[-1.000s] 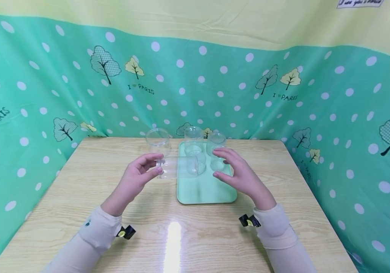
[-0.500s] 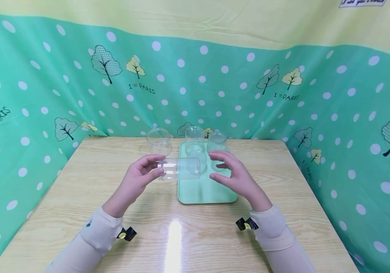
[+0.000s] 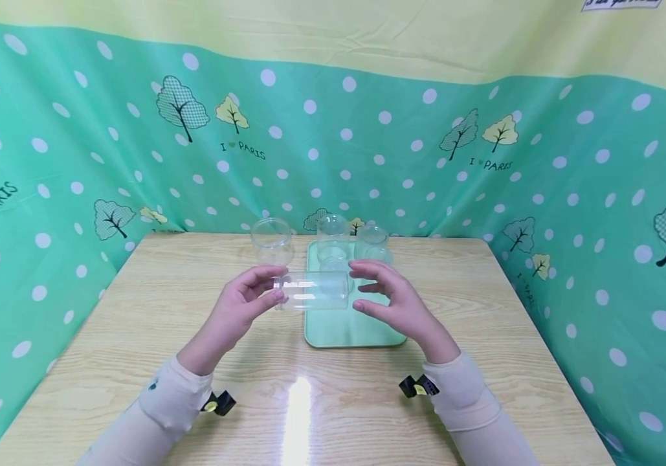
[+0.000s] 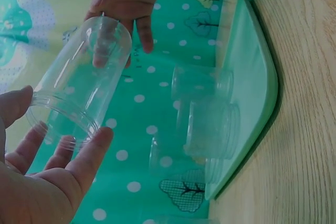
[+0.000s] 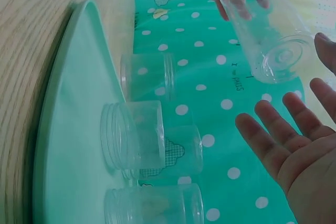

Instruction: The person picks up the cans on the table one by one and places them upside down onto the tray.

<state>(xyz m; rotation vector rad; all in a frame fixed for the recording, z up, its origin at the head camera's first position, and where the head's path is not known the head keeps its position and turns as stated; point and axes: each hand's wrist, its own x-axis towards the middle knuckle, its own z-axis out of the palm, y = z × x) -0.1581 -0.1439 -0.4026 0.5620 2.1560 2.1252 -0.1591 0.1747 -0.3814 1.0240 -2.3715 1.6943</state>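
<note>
My left hand (image 3: 239,307) grips a clear plastic jar (image 3: 315,290) by its threaded mouth. The jar lies sideways in the air over the left part of a light green tray (image 3: 344,331), its closed base pointing right. At that base, my right hand (image 3: 397,301) is held with fingers spread and loosely bent. The right wrist view shows a gap between the right fingertips (image 5: 247,124) and the jar's base. Several more clear jars stand on the tray; one jar (image 5: 134,135) there has its threaded end down.
Another clear jar (image 3: 270,243) stands on the wooden table (image 3: 193,272), left of the tray and behind my left hand. Two jars at the tray's back, one (image 3: 331,233) left and one (image 3: 372,238) right, stand near the green printed curtain (image 3: 344,149).
The held jar and my left hand have moved slightly right. My right hand has come left, so its fingertips are now nearer the jar's base.
</note>
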